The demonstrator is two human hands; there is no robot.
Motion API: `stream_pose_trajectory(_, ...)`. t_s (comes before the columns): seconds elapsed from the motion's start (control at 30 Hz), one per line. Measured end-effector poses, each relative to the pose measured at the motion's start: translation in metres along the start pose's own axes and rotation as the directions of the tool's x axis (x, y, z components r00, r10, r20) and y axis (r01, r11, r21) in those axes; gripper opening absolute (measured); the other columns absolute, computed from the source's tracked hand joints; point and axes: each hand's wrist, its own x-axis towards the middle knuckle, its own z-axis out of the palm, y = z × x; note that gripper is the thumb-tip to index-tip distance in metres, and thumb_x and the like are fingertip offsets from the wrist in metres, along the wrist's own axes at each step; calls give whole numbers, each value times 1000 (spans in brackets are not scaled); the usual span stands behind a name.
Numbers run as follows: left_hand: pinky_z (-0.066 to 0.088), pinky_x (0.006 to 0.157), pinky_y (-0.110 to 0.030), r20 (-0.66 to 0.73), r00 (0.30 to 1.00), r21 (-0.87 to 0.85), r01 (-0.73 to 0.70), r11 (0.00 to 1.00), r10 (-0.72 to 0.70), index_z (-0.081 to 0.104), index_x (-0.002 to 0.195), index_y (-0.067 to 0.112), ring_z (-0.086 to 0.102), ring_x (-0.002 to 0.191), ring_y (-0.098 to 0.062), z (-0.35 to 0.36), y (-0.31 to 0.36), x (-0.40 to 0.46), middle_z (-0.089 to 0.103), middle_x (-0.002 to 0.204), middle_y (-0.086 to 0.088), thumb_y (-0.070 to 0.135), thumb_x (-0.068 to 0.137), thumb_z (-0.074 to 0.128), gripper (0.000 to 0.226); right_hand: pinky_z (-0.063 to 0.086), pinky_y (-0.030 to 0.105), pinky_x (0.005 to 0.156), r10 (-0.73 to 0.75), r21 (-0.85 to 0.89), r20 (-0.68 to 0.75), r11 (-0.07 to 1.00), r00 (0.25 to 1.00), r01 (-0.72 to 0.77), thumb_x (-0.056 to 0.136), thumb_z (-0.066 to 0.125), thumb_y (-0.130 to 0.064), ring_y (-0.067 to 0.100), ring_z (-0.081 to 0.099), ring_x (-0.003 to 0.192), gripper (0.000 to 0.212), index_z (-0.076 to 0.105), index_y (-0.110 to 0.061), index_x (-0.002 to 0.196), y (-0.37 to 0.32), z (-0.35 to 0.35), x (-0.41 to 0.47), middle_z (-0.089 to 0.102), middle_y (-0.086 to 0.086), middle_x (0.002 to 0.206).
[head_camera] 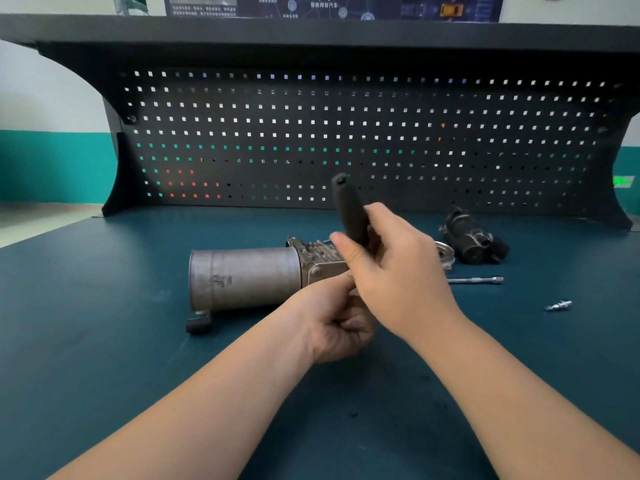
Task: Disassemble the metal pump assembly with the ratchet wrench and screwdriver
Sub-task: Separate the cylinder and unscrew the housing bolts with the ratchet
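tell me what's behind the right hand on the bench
Behind the right hand the finned end of the pump and a metal ring show partly. The black tool handle sticks up from its grip; the tool's working end is covered.

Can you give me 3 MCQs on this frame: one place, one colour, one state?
1. Where does the thin metal extension bar lie?
A. right of the pump assembly
B. on top of the cylinder
C. hung on the pegboard

2. What colour is the bench top?
A. orange
B. dark teal
C. white

3. What is the right hand doing?
A. resting flat on the bench
B. gripping a black tool handle
C. pointing at the pegboard

Answers:
1 A: the bar lies flat on the bench, right of the pump assembly and nearer the camera than the dark detached part.
2 B: the bare surface around the parts is dark teal.
3 B: its fingers wrap the black tool handle, which sticks up over the pump, while the left hand sits curled below it.
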Motion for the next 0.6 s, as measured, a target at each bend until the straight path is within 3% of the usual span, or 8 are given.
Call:
stream_pose_trajectory(0.1,11,26,-13,-34,999,-11,11,1000,-11,47,50,12,14,25,-4,1,3,-1,29,36,7,9,92,52,42,41,28,57,231,178,-125,962,965,-208,89,60,-35,8,47,56,22,49,-19,77,6,-1,0,49,-8,58)
stream_pose_trajectory(0.17,11,25,-14,-50,999,-58,-2,998,-1,49,61,11,13,24,-5,4,4,-1,24,34,7,10,91,54,31,41,31,50,518,397,-178,816,836,-421,92,57,-34,11,49,50,21,50,-21,77,12,-1,3,51,-5,58)
stream_pose_trajectory(0.27,12,26,-14,-33,999,-118,12,993,-16,44,62,12,13,24,-7,8,3,-1,15,37,7,11,90,57,31,26,17,32,934,825,41,169,355,-539,97,49,-28,4,36,29,19,49,-13,85,27,-2,5,47,1,61)
stream_pose_trajectory(0.33,12,27,-13,-28,999,-128,13,992,-17,42,61,12,13,25,-7,8,0,0,15,38,7,12,91,57,34,21,12,29,963,876,235,-148,136,-460,97,45,-23,1,34,24,17,49,-13,84,33,-4,4,46,1,65)
stream_pose_trajectory(0.37,12,27,-14,-27,999,-123,13,992,-16,43,60,12,13,25,-7,8,0,0,15,38,7,12,91,57,34,21,12,30,962,864,232,-136,145,-484,97,46,-22,2,34,25,18,48,-13,82,33,-6,5,47,1,66)
stream_pose_trajectory(0.4,12,27,-14,-27,1000,-112,13,994,-16,44,60,12,13,26,-7,8,-1,1,16,38,7,13,91,58,34,25,15,32,955,843,140,24,263,-538,97,49,-24,3,36,28,21,49,-14,79,33,-7,6,49,2,64)
stream_pose_trajectory(0.5,13,26,-14,-13,1000,-33,-1,999,0,50,50,11,14,26,-5,3,0,1,26,36,7,14,90,58,42,40,29,49,459,384,-180,847,870,-367,90,60,-33,14,50,50,21,56,-19,76,19,-6,7,55,0,62)
stream_pose_trajectory(0.6,12,27,-12,-26,1000,10,-6,1000,6,42,46,14,15,27,-3,-1,1,-1,27,37,7,5,91,45,46,37,18,60,-43,36,-4,998,999,44,83,62,-35,8,43,63,18,61,-17,85,9,1,1,50,-14,64)
